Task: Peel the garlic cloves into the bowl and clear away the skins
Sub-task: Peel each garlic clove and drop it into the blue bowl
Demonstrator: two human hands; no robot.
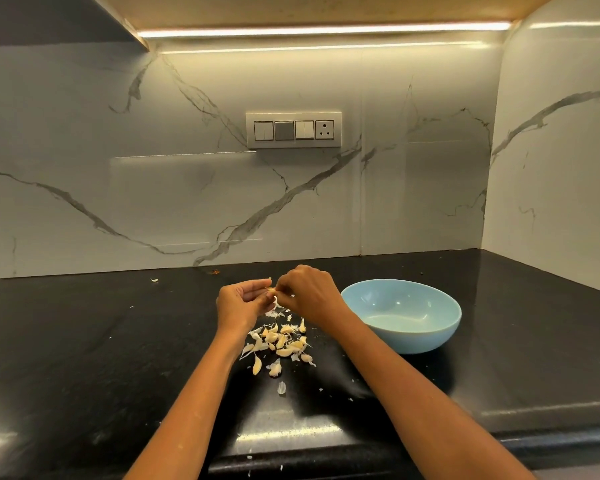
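Above the counter (84, 341), the left hand (238, 303) and right hand (307, 294) pinched one clove (272, 290) between curled fingers, while the bowl (400, 315) toward the right edge sat empty and a pile of cloves (281, 344) near the front edge awaited peeling.

I see both forearms reaching forward, the left hand (241, 301) and right hand (309, 292) meeting, fingers curled together, pinching.
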